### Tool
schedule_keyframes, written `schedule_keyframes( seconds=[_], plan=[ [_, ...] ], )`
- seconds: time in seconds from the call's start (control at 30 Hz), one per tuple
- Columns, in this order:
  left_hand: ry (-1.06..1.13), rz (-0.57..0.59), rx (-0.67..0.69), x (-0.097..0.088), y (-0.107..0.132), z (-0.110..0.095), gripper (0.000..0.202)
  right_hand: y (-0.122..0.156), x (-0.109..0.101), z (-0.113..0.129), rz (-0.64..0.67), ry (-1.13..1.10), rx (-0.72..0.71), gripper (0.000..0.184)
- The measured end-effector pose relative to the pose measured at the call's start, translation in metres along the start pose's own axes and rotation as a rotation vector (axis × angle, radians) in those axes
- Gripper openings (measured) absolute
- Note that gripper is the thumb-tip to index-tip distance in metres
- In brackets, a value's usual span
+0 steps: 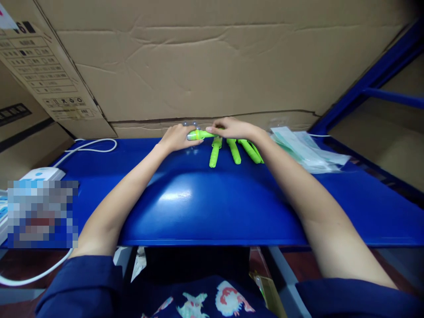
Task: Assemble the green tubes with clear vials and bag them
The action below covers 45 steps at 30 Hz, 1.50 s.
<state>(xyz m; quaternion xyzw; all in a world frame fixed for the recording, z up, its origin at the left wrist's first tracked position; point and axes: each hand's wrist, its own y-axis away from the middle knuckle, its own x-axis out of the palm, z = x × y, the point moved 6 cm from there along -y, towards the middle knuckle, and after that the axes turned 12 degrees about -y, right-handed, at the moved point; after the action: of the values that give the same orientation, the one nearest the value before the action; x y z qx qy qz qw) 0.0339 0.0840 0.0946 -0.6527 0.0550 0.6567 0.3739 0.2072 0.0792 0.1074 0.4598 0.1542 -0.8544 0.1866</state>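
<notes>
Holding one green stick [199, 134] crosswise, silver end closed in the left hand [177, 137], other end pinched by the right hand [232, 128], just behind loose green sticks [234, 151] on blue table [212, 203].

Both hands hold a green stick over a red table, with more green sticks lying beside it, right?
Not quite: the head view shows a blue table, not red. The left hand and right hand do hold a green stick, with more green sticks lying beside it.
</notes>
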Motion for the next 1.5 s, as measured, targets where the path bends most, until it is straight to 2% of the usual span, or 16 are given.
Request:
schedule_keyframes(
  seconds=[0.07,0.13,0.27,0.37,0.57,0.87,1.03,1.23,1.5],
  plan=[
    [0.110,0.003,-0.026,0.004,-0.002,0.009,0.055,-0.001,-0.005,0.009,-0.141,0.096,-0.123,0.049],
    [0.222,-0.001,-0.019,0.008,-0.003,0.017,0.053,0.000,-0.008,0.015,-0.217,0.144,-0.226,0.052],
    [0.407,0.003,-0.045,0.015,-0.004,0.030,0.054,0.001,-0.010,0.017,-0.265,0.178,-0.307,0.047],
    [0.454,0.026,-0.055,0.019,-0.003,0.032,0.054,0.002,-0.012,0.017,-0.268,0.150,-0.325,0.038],
    [0.407,0.030,0.016,0.020,-0.003,0.026,0.054,0.002,-0.011,0.015,-0.241,0.166,-0.253,0.029],
    [0.267,0.036,0.088,0.017,0.000,0.018,0.061,0.003,-0.007,0.014,-0.095,0.142,-0.004,0.040],
    [0.190,0.027,0.105,0.014,0.002,0.012,0.063,0.004,-0.006,0.012,-0.069,0.203,0.036,0.048],
    [0.185,0.027,0.098,0.012,0.005,0.006,0.061,0.005,-0.003,0.009,0.016,0.147,0.102,0.054],
    [0.131,0.069,0.069,0.015,0.005,0.012,0.061,0.005,-0.001,0.011,0.053,0.106,0.117,0.054]
  ],
)
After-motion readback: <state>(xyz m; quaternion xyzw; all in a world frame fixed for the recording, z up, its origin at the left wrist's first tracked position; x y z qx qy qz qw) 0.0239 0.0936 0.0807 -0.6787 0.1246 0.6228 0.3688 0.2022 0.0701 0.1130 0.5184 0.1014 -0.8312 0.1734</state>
